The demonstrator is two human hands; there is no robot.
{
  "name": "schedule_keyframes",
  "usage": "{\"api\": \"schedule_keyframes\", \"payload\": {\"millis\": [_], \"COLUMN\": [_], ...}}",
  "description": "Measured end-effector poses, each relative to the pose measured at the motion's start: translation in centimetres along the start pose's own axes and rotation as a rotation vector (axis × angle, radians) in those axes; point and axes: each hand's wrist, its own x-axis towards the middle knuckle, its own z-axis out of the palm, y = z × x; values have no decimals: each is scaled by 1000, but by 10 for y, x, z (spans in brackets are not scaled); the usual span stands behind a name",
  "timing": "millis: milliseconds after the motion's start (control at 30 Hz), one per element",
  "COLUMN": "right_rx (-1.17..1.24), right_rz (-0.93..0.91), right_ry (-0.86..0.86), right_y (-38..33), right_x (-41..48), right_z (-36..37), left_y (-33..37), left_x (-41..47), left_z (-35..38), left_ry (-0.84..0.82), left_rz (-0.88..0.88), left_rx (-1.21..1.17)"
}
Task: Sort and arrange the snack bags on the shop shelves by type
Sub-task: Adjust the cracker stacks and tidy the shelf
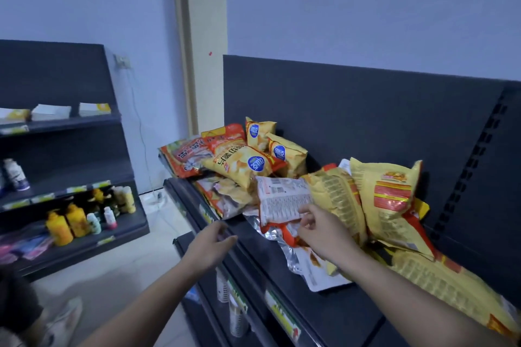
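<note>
Snack bags lie in a loose heap on the dark top shelf (332,310). Yellow chip bags with blue round logos (242,162) and an orange-red bag (186,156) sit at the far left end. Large yellow bags with red labels (392,200) lean against the back panel on the right. My right hand (318,229) pinches the lower edge of a white-backed bag with small print (282,200) in the middle of the heap. My left hand (210,242) hovers open in front of the shelf edge, fingers extended, holding nothing. Silver and orange bags (284,236) lie under the held bag.
A second dark shelf unit (70,127) stands to the left with yellow bottles (67,225), small bottles and white boxes. Lower shelves below the heap hold cups (236,318). A cable runs down the wall to the tiled floor.
</note>
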Motion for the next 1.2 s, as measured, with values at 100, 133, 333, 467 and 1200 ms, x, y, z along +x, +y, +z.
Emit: {"api": "schedule_keyframes", "payload": {"millis": [100,133,333,467,1200], "right_rx": [-8,7,9,-67,-218], "right_rz": [-66,-89,-251,-339,-153], "right_ry": [-29,-43,-105,-78,-163], "right_y": [-10,-15,-47,-62,-204], "right_x": [44,58,123,146,323], "right_z": [6,7,35,60,195], "left_y": [-1,0,-9,-30,-142], "left_x": [42,56,118,153,336], "left_z": [-11,-15,-30,-38,-179], "left_ry": [12,21,84,62,-26], "left_rz": [-25,-33,-105,-150,-263], "left_rx": [2,0,30,89,-291]}}
